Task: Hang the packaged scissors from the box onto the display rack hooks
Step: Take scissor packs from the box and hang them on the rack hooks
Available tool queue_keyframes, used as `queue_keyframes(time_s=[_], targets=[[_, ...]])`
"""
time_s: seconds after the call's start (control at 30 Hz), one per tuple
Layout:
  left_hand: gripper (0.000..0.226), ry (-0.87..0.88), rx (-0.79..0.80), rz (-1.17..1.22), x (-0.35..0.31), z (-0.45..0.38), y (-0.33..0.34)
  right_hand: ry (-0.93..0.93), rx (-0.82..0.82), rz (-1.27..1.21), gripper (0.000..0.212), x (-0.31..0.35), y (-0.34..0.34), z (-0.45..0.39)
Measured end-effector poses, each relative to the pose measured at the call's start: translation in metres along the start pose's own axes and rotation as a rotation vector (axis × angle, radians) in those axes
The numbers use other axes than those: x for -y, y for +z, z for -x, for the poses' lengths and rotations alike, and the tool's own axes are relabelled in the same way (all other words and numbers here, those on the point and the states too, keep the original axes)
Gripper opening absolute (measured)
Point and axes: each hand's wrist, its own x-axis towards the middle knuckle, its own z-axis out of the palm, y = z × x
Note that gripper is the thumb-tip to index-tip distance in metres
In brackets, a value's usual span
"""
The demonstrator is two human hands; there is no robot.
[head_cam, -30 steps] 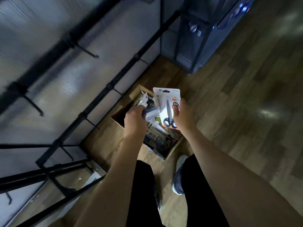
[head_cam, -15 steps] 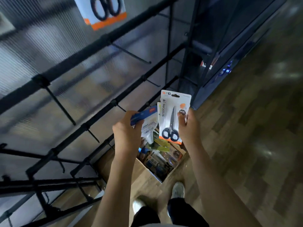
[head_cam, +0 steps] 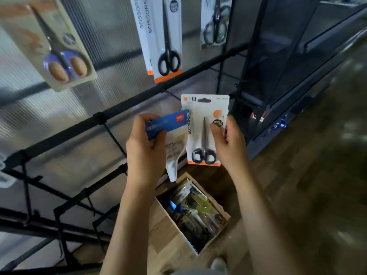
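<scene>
Holding a white scissors pack pinched in the right hand, fingers on its right edge. Gripping a blue pack in the left hand. Next, probably: lifting the pack's hole onto a hook just above the fingers.

"SCISSORS" on hanging white scissors packs, "SCISSORS" on held white pack, "deli" on blue-topped pack

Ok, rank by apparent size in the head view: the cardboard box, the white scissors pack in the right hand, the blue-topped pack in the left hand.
1. cardboard box
2. white scissors pack
3. blue-topped pack, partly hidden by the left hand, so unsure
</scene>
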Motion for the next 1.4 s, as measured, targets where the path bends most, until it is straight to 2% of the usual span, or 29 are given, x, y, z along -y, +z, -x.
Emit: queue_keyframes(time_s=[0.17,0.23,0.37,0.5,0.63,0.73,0.9,1.03,1.2,1.4], targets=[[0.035,-0.105,-0.177,0.15,-0.018,-0.011,-0.035,-0.1,0.058,-0.048,0.018,0.039,0.016,-0.017],[0.034,-0.105,-0.213,0.116,-0.025,-0.013,-0.05,-0.147,0.069,-0.07,0.015,0.057,0.026,-0.021],[0.018,-0.088,-0.299,0.103,-0.033,-0.012,-0.078,-0.242,0.11,-0.147,0.007,0.088,0.049,-0.023],[0.02,-0.091,-0.367,0.066,-0.027,-0.01,-0.103,-0.316,0.158,-0.183,0.009,0.107,0.072,-0.018],[0.013,-0.072,-0.321,0.167,-0.026,-0.01,-0.123,-0.338,0.233,-0.199,0.01,0.116,0.092,-0.014],[0.008,-0.098,-0.272,0.244,-0.019,-0.01,-0.131,-0.383,0.227,-0.145,0.01,0.122,0.099,-0.014],[0.029,-0.086,-0.292,0.15,-0.014,-0.012,-0.137,-0.406,0.263,-0.126,0.016,0.128,0.104,-0.016],[0.024,-0.122,-0.282,0.154,-0.011,-0.017,-0.139,-0.451,0.215,-0.153,0.01,0.14,0.101,-0.018],[0.018,-0.164,-0.309,0.28,-0.017,-0.023,-0.134,-0.49,0.216,-0.195,0.004,0.151,0.109,-0.014],[0.014,-0.203,-0.156,0.325,-0.015,-0.025,-0.138,-0.49,0.2,-0.198,0.009,0.144,0.113,-0.014]])
